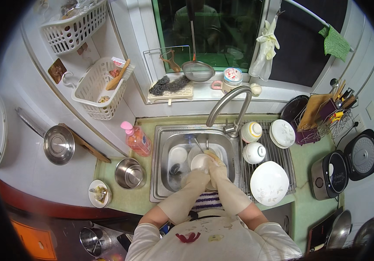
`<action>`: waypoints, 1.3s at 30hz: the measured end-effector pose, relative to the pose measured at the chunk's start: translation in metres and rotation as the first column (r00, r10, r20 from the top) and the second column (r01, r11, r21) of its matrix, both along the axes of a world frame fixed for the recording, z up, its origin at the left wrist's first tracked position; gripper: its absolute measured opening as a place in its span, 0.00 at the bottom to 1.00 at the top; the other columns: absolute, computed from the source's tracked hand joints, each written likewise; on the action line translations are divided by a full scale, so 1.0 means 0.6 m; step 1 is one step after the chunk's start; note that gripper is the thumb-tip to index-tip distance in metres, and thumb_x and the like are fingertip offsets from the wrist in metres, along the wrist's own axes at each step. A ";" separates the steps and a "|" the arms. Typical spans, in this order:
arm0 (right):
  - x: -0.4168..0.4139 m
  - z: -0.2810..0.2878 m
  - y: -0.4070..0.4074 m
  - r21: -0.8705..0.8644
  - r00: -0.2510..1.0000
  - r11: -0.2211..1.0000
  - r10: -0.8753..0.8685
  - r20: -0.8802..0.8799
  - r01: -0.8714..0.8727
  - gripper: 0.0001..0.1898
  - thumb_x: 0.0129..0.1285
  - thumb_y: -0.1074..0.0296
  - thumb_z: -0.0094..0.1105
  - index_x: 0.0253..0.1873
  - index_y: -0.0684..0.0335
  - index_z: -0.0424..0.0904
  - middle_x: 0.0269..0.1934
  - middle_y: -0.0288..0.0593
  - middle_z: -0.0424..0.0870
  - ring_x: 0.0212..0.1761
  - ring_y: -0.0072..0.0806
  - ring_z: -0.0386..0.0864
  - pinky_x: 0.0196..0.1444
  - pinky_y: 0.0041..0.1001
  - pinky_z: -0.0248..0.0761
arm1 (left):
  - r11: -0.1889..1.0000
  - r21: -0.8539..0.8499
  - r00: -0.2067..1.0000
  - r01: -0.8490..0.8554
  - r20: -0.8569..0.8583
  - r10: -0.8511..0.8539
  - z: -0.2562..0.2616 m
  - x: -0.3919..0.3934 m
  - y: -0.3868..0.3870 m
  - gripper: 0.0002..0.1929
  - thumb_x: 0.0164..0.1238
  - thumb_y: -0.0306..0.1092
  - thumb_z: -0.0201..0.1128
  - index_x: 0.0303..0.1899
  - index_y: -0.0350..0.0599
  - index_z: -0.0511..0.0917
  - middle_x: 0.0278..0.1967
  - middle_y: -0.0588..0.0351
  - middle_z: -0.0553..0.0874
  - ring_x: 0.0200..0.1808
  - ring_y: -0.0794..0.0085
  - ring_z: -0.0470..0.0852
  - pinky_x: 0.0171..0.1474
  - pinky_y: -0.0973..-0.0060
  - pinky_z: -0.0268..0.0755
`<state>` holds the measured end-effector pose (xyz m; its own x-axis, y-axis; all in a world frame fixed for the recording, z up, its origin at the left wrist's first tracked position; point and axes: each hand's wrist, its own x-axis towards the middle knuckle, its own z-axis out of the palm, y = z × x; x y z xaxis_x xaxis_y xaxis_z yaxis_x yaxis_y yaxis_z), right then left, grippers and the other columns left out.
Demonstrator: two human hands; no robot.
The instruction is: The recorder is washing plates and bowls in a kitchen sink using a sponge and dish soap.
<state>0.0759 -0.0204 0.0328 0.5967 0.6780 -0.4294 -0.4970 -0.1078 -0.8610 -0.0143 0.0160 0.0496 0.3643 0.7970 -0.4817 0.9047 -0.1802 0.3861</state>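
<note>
Both my hands wear long cream rubber gloves and reach into a stainless steel sink (157,146). Between them is a white bowl (200,161), tilted with its round side up toward me. My left hand (197,177) grips the near side of the bowl. Against its right side my right hand (217,164) is closed, fingers partly hidden. Behind the bowl a white plate (219,150) lies in the sink, with metal utensil handles (198,144) beside it. A small white dish (177,154) and a dark scrubber (175,169) rest at the sink's left.
The faucet (229,104) arches over the sink's back right. On the drying rack (268,156) stand bowls (254,152) and plates (269,183). A soap bottle (138,140), steel pot (129,173) and small food dish (99,193) are left; an open rice cooker (329,174) is right.
</note>
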 end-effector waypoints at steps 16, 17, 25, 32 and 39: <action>0.016 0.028 -0.009 -0.010 0.921 0.963 0.262 0.289 -0.271 0.18 0.74 0.66 0.56 0.65 0.54 0.81 0.53 0.37 0.87 0.54 0.24 0.82 0.57 0.23 0.74 | 0.975 0.199 0.759 0.100 0.618 -0.204 0.032 -0.021 0.013 0.17 0.69 0.35 0.60 0.57 0.48 0.82 0.50 0.43 0.88 0.56 0.50 0.85 0.57 0.59 0.78; 0.002 0.031 -0.002 -0.049 0.968 0.989 0.149 0.204 -0.141 0.17 0.74 0.65 0.56 0.65 0.54 0.82 0.52 0.37 0.87 0.54 0.23 0.82 0.57 0.23 0.73 | 0.995 0.058 0.932 0.082 0.350 -0.097 0.008 -0.006 0.014 0.16 0.71 0.37 0.58 0.57 0.48 0.81 0.51 0.42 0.88 0.56 0.48 0.85 0.59 0.58 0.77; 0.081 -0.055 -0.040 -0.102 0.857 0.908 0.419 0.300 -0.407 0.18 0.72 0.66 0.58 0.64 0.53 0.83 0.54 0.40 0.87 0.53 0.24 0.82 0.58 0.23 0.72 | 0.749 0.077 0.747 0.659 0.051 -0.663 0.055 -0.017 0.013 0.17 0.71 0.38 0.56 0.58 0.49 0.81 0.48 0.39 0.88 0.55 0.46 0.86 0.59 0.55 0.77; -0.001 0.065 -0.019 -0.053 0.977 0.987 0.155 0.145 -0.148 0.22 0.68 0.80 0.51 0.63 0.57 0.82 0.54 0.45 0.86 0.52 0.27 0.83 0.53 0.25 0.77 | 0.676 0.416 0.768 0.608 -0.090 -0.635 -0.049 -0.021 0.024 0.18 0.65 0.37 0.62 0.56 0.50 0.83 0.45 0.41 0.89 0.54 0.49 0.87 0.58 0.57 0.78; 0.013 0.041 -0.042 -0.011 0.987 1.000 0.001 -0.158 -0.003 0.21 0.68 0.78 0.53 0.63 0.57 0.82 0.54 0.41 0.86 0.51 0.26 0.82 0.53 0.24 0.76 | 0.587 0.231 0.597 0.776 0.029 -0.802 -0.009 -0.025 0.012 0.17 0.70 0.40 0.59 0.56 0.53 0.85 0.51 0.44 0.88 0.54 0.52 0.87 0.60 0.62 0.77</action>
<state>0.0838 -0.0454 0.0571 0.5193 0.6740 -0.5254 -0.6263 -0.1181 -0.7706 -0.0290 0.0231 0.0445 0.9336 0.2311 -0.2739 0.3224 -0.8753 0.3604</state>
